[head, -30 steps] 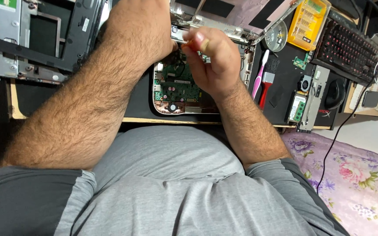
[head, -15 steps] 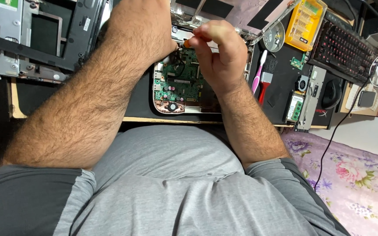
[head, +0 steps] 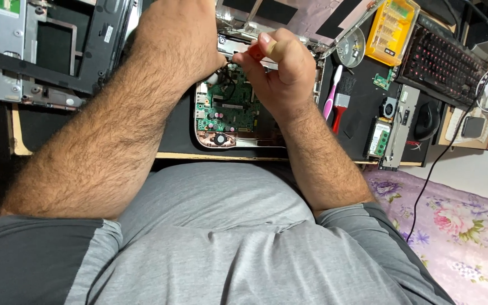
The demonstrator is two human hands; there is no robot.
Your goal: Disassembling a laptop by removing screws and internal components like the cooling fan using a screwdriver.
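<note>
Pinching red-handled screwdriver (head: pixel 257 52) in right hand (head: pixel 280 70) grip, left hand (head: pixel 179 39) grip unclear, yellow bit case (head: pixel 392 31) holding bits

Circuit board (head: pixel 227 110) in opened laptop shell (head: pixel 238 141) at bench (head: pixel 86 127) front edge, under both hands. Brush (head: pixel 330 101) just right of shell; memory module (head: pixel 378 138) further right. Bit case (head: pixel 392 31) behind brush, keyboard (head: pixel 441 56) right of it. Metal chassis (head: pixel 24 56) far left

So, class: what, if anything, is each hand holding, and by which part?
The right hand pinches a screwdriver by its red handle, over the circuit board. The left hand rests beside it; whether it holds anything cannot be told.
</note>
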